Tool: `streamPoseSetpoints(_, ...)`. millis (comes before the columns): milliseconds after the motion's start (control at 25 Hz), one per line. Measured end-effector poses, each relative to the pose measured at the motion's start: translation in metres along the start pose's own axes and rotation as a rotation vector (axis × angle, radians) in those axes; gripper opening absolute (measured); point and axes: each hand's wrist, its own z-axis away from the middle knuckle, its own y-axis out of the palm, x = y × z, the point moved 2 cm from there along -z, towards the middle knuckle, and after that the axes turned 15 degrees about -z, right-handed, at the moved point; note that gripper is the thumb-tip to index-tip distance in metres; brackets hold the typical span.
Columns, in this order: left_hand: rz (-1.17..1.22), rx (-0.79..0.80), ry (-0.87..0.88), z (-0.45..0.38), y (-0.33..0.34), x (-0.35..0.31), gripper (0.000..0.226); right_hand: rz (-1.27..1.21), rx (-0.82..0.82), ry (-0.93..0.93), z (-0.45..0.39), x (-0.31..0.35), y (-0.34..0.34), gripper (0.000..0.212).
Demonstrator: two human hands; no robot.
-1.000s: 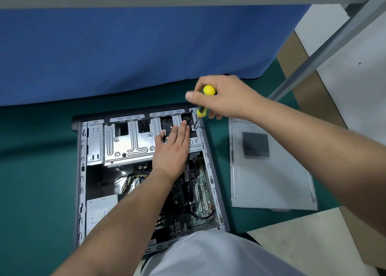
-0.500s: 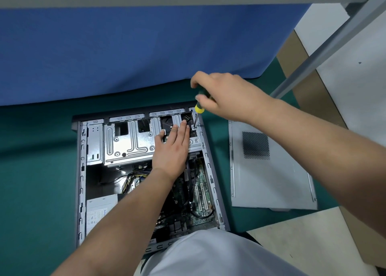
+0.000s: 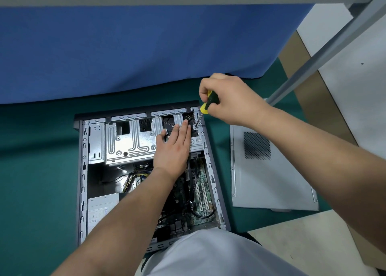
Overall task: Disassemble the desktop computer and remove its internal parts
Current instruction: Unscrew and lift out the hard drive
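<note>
Early going: side panel [image 3: 271, 171] off, lying right of the computer case [image 3: 82, 171]. Right hand [image 3: 227, 98] curled round screwdriver [image 3: 210, 102], left hand [image 3: 174, 148] flat on drive cage [image 3: 129, 142]. Everything inside yet to remove.

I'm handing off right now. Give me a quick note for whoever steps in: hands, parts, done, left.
Right hand grips the screwdriver, tip on a screw at the drive cage's far right corner.
Left hand rests flat on the cage, steadying it.
Done: side panel is off, lying right of the open case.
Left: finish this screw, lift out the cage, then power supply and motherboard.
</note>
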Motion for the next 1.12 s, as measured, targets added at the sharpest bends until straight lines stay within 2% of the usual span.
streamPoseSetpoints(680,0.058,-0.034,0.001,-0.003,0.004,0.003,0.094,-0.215,-0.181,0.153,0.019,-0.016,-0.024,0.022)
streamPoseSetpoints(880,0.179,0.056,0.030,-0.002,-0.005,0.008,0.104,-0.302,-0.252,0.207,0.035,-0.024,-0.033,0.020)
streamPoseSetpoints(960,0.297,0.146,0.100,-0.004,-0.013,0.018,0.111,-0.330,-0.284,0.219,0.043,-0.027,-0.037,0.019)
streamPoseSetpoints(1040,0.530,0.268,0.165,-0.006,-0.026,0.033,0.104,-0.351,-0.317,0.228,0.051,-0.031,-0.039,0.018)
streamPoseSetpoints(1080,0.689,0.279,0.133,-0.008,-0.034,0.040,0.095,-0.365,-0.328,0.236,0.054,-0.033,-0.041,0.018)
streamPoseSetpoints(1120,0.876,0.232,0.027,-0.009,-0.043,0.044,0.083,-0.383,-0.338,0.250,0.058,-0.036,-0.042,0.018)
